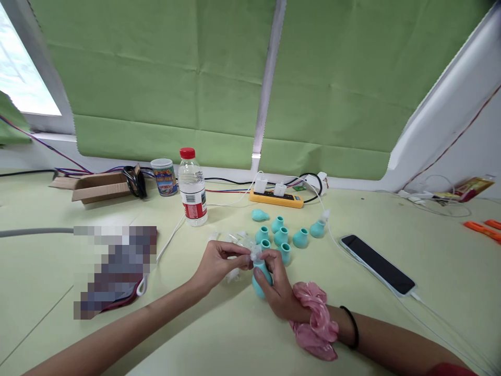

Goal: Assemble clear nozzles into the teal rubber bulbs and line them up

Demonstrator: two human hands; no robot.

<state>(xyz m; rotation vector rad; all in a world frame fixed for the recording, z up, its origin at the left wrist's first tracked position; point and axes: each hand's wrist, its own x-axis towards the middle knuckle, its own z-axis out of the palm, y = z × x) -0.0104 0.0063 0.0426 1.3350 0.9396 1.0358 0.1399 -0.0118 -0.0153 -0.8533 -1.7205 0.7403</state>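
Bright, diffuse light; window (23,68) far upper L of fingers (237,249) overexposed. Soft shadow below L forearm (136,322), nr fingers. Wide-angle bowing twd edges; pixelated block (117,271) L of fingers.

Before me, the pale-yellow surface (227,342) carries round turquoise bulbs (300,239), a clear red-capped plastic bottle (192,190), a yellow power strip (276,199) and a black-screened phone (378,265).

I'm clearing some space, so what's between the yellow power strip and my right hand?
The head view shows teal bulbs, mostly upright, between the power strip and your right hand.
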